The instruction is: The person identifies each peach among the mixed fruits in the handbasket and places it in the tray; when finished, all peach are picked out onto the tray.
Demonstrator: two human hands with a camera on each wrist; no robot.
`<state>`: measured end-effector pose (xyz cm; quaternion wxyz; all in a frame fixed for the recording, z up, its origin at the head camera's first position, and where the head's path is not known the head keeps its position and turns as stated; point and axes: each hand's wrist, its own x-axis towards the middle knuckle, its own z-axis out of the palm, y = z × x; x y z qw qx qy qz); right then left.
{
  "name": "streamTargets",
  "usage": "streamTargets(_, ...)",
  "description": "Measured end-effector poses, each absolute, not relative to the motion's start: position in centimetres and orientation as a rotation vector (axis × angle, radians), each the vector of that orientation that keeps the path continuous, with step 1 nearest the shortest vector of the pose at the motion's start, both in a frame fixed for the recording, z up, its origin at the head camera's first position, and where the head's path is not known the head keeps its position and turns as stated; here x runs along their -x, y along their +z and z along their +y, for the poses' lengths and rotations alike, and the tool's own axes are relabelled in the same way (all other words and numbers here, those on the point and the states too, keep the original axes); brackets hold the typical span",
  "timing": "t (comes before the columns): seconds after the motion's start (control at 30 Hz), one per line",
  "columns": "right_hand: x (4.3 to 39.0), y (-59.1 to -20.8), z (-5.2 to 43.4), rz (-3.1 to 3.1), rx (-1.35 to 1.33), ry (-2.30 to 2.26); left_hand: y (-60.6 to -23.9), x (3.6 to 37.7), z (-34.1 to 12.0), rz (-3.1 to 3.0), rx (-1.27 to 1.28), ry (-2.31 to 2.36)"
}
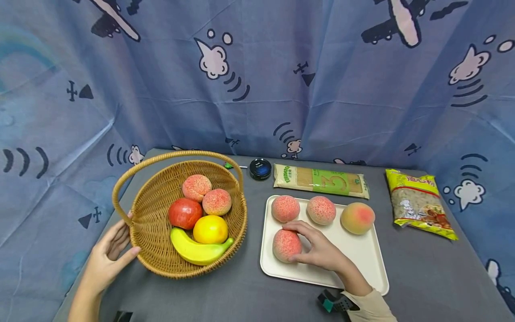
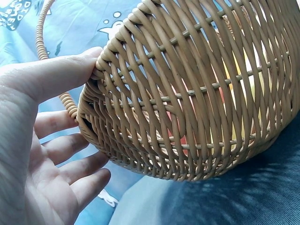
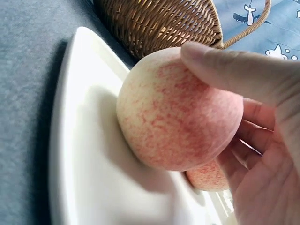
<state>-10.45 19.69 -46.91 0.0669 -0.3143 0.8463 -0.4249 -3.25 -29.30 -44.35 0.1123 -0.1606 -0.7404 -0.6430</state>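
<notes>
While the head view looked down on the grey bench (image 1: 422,277), the right hand (image 1: 322,248) lay over the near-left peach (image 1: 286,245) on the white tray (image 1: 362,255), fingers curled round it, with three more peaches along the tray's far side. Left of the tray stood the wicker basket (image 1: 153,255), and the left hand (image 1: 108,255) rested open against its left rim.

From the left wrist, the thumb (image 2: 56,75) touched the woven rim (image 2: 105,58); the other fingers were spread, holding nothing.

From the right wrist, the thumb (image 3: 234,65) and fingers cupped the peach (image 3: 178,112), which sat on the tray (image 3: 79,154), the basket (image 3: 164,23) just beyond.
</notes>
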Motion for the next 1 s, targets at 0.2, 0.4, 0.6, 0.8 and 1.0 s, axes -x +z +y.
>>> streamTargets(0.2, 10.2, -46.7, 19.4, 2.506, 0.932, -1.336, -44.3, 3.2, -29.3, -2.154, 0.478, -1.903)
streamTargets(0.4, 10.2, -47.1, 19.8, 2.427, 0.865, -1.418, -44.2, 3.2, -29.4, -2.162, 0.458, -1.909)
streamTargets(0.6, 10.2, -45.8, 19.5, 2.465, 0.899, -1.471, -44.3, 3.3, -29.5, -2.183, 0.455, -1.87)
streamTargets(0.8, 10.5, -43.3, 17.8, 2.469, 1.073, -1.512, -44.2, 3.4, -29.5, -2.181, 0.467, -1.866)
streamTargets(1.0, 11.3, -40.5, 15.0, 2.46, 1.182, -1.444, -44.0, 3.2, -29.1, -2.191, 0.416, -1.874)
